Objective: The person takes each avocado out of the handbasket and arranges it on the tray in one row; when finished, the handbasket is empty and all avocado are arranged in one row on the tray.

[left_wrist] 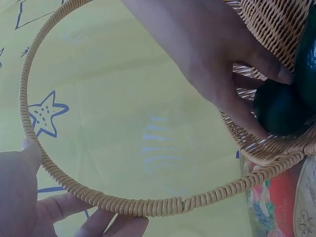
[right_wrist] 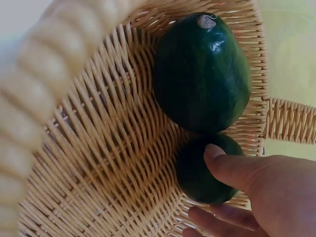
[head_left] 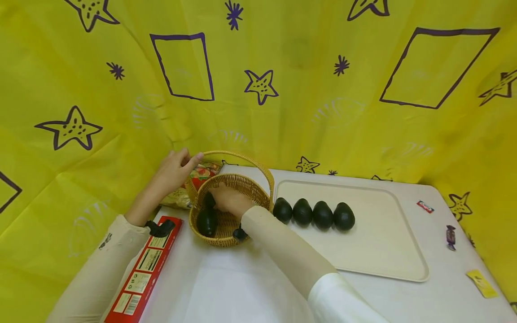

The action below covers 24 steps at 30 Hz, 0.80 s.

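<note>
A wicker basket (head_left: 221, 242) with a tall arched handle (head_left: 258, 166) stands left of centre. My left hand (head_left: 173, 169) holds that handle on its left side, thumb and fingers around the wicker in the left wrist view. Reaching under the arch, my right hand (head_left: 227, 197) is inside the basket and grips a dark green avocado (right_wrist: 197, 170), thumb on top of it. Another avocado (right_wrist: 202, 74) lies right beside the gripped one, against the basket wall. Several more avocados (head_left: 302, 212) form a row on the left part of a cream tray (head_left: 375, 251).
A long red box (head_left: 141, 273) lies along the left table edge. Shiny food packets (head_left: 199, 175) are behind the basket's left side. Small wrapped sweets, including a purple one (head_left: 450, 237) and a yellow packet (head_left: 482, 283), lie right of the tray. A yellow patterned curtain (head_left: 299, 116) surrounds the table.
</note>
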Motion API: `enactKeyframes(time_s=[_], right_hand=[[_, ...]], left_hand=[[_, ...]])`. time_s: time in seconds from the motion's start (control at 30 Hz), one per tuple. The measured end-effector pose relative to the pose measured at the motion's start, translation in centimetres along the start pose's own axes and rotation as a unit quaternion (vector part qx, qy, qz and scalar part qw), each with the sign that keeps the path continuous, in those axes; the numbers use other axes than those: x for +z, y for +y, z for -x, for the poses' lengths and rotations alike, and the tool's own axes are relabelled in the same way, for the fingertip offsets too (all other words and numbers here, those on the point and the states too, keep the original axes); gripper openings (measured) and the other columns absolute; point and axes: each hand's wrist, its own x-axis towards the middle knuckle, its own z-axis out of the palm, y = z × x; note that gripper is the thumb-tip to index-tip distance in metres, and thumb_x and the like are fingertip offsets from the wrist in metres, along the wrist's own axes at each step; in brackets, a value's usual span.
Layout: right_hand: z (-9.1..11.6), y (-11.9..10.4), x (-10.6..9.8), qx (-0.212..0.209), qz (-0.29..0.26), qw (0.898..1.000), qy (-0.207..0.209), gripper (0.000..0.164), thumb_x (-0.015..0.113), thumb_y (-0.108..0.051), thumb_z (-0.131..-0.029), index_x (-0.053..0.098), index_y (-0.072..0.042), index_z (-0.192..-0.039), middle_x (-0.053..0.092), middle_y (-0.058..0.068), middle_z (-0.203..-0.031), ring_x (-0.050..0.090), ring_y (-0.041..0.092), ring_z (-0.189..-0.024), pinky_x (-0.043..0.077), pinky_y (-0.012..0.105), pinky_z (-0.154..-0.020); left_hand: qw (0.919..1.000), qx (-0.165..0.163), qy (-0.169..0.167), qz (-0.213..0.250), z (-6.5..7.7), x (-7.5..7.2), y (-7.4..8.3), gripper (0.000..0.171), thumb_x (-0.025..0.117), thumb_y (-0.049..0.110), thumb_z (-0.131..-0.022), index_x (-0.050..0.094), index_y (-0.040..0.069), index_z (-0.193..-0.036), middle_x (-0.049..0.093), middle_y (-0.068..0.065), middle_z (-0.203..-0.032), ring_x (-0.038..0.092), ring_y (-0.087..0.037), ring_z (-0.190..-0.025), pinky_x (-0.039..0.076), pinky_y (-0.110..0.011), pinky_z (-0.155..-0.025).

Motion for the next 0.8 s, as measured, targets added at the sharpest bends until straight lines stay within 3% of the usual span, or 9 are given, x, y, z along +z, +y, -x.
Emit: enactKeyframes(time_s=[0.13, 0.37, 0.6, 0.8], right_hand=[[0.0, -0.1, 0.3, -0.001, 0.0, 1.0, 0.009, 0.062, 0.068, -0.029, -0.105, 0.042, -0.014, -0.16, 0.043, 0.018, -0.157, 0.058, 0.028, -0.134, 0.053, 0.041, -0.106], [-0.3, -0.5, 0.8, 0.018, -0.003, 1.0, 0.003, 0.058, 0.064, -0.028, -0.108, 0.041, -0.015, -0.16, 0.041, 0.016, -0.163, 0.049, 0.027, -0.146, 0.049, 0.042, -0.112], [-0.4, 0.1, 0.1, -0.017, 0.021, 1.0, -0.008, 0.046, 0.056, -0.012, -0.109, 0.051, -0.013, -0.155, 0.054, 0.011, -0.156, 0.05, 0.024, -0.145, 0.045, 0.038, -0.116], [-0.2, 0.8, -0.2, -0.031, 0.036, 0.999, -0.008, 0.045, 0.058, -0.011, -0.108, 0.052, -0.01, -0.153, 0.056, 0.011, -0.154, 0.051, 0.027, -0.145, 0.044, 0.037, -0.116]], left_hand=[[1.0, 0.007, 0.001, -0.001, 0.0, 0.0, 0.1, 0.057, 0.041, 0.06, -0.11, 0.049, 0.007, -0.092, 0.044, -0.011, -0.081, 0.038, -0.027, -0.075, 0.035, -0.04, -0.067], [0.9999, 0.017, 0.002, 0.001, -0.1, 0.2, -0.1, 0.057, 0.043, 0.057, -0.111, 0.047, 0.007, -0.085, 0.04, -0.006, -0.069, 0.038, -0.024, -0.062, 0.036, -0.038, -0.06], [0.9998, 0.018, 0.007, 0.003, -0.2, 0.2, -0.2, 0.057, 0.043, 0.058, -0.111, 0.046, 0.008, -0.084, 0.041, -0.004, -0.068, 0.037, -0.025, -0.066, 0.034, -0.039, -0.062], [0.9997, 0.026, 0.004, 0.0, -0.2, 0.1, -0.1, 0.055, 0.044, 0.055, -0.111, 0.046, 0.008, -0.083, 0.038, -0.001, -0.064, 0.037, -0.022, -0.059, 0.035, -0.037, -0.058]])
